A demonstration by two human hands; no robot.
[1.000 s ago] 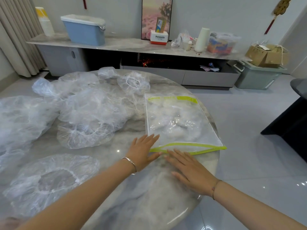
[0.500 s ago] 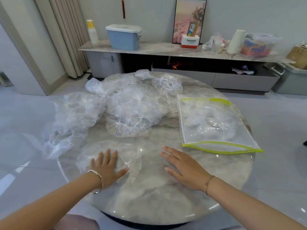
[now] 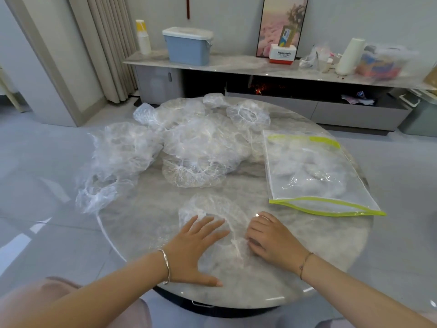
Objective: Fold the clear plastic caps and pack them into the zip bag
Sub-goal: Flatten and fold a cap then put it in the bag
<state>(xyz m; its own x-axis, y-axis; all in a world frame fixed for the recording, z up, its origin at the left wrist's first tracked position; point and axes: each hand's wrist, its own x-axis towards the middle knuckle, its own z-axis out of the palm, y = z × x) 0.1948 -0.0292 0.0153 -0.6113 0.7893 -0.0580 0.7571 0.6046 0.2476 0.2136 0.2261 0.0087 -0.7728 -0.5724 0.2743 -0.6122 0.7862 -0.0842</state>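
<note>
One clear plastic cap [image 3: 214,210] lies spread on the round marble table [image 3: 319,245] near the front edge. My left hand [image 3: 194,249] rests flat on its left part with fingers straight. My right hand [image 3: 272,237] lies on the cap's right edge with its fingers bent onto the plastic. A zip bag [image 3: 309,171] with yellow-green edges lies to the right, its near mouth gaping, with folded caps inside. A heap of several loose caps [image 3: 201,150] covers the table's middle and left.
More crumpled caps [image 3: 113,159] hang over the table's left edge. Behind the table runs a low sideboard [image 3: 236,65] carrying a blue bin [image 3: 188,46], cups, a paper roll and boxes. Grey tiled floor surrounds the table.
Both hands left the zip bag's mouth and moved back to the near edge. A single cap now lies in front of me, more central than half a second ago, with both hands on it.
</note>
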